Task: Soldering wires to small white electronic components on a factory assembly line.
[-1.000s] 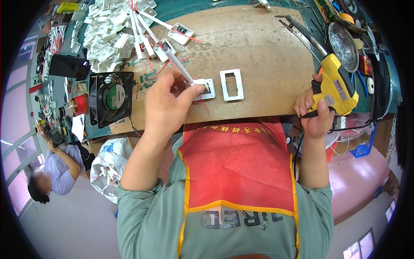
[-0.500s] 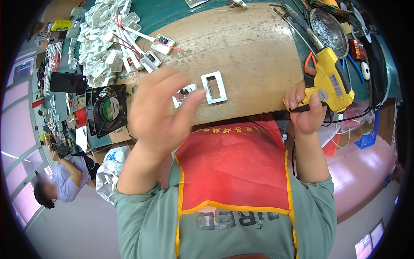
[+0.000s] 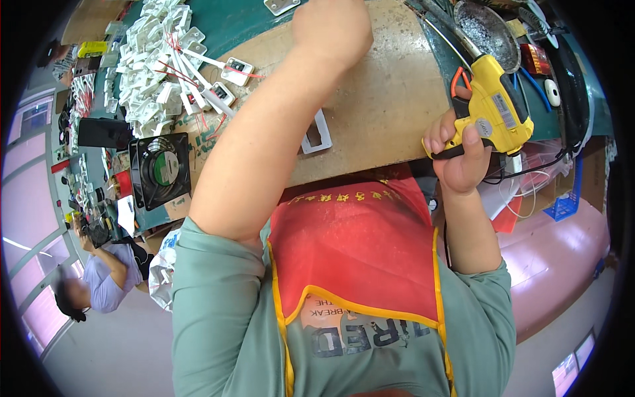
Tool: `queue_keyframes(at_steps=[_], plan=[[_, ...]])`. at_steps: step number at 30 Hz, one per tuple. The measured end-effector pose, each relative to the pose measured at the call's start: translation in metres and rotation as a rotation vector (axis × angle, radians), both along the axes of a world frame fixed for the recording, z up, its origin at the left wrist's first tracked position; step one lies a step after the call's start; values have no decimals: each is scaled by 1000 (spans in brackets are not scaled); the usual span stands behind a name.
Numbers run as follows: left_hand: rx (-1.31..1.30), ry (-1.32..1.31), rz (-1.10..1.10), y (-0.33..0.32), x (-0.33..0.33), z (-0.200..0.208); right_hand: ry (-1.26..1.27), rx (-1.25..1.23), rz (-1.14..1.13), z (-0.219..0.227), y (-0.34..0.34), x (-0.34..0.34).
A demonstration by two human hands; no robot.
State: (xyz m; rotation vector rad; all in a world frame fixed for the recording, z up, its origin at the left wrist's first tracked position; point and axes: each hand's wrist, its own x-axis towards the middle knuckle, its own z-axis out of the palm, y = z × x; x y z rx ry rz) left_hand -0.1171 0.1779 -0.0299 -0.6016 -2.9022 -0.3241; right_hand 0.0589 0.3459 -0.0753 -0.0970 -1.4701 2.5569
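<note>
My right hand (image 3: 461,149) is wrapped round the yellow soldering gun (image 3: 499,112) at the board's right edge, its metal barrel pointing up and away. At the far side of the brown wooden board (image 3: 390,92), my left hand (image 3: 334,30) reaches to the top of the picture, and its fingers are hidden. Under my left forearm, a white rectangular frame (image 3: 323,140) shows only in part. Two white switch housings with red wires, a farther one (image 3: 237,71) and a nearer one (image 3: 222,96), lie left of the forearm.
A heap of white plastic housings (image 3: 149,66) covers the back left, with a black fan (image 3: 161,169) nearer me. Another white plate (image 3: 282,5) lies at the far edge. A metal dish (image 3: 486,30) stands beyond the gun. Another person (image 3: 109,271) sits at far left.
My left hand has swung from above the small white piece and frame up to the far side of the board. The right hand still holds the soldering gun, with little movement.
</note>
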Motion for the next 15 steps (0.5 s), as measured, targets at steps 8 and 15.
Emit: queue_keyframes(at_steps=[8, 15], plan=[[52, 161, -97, -48, 78, 34, 31, -26, 23, -4, 5, 0], [482, -285, 97, -106, 158, 33, 29, 17, 39, -2, 4, 0]])
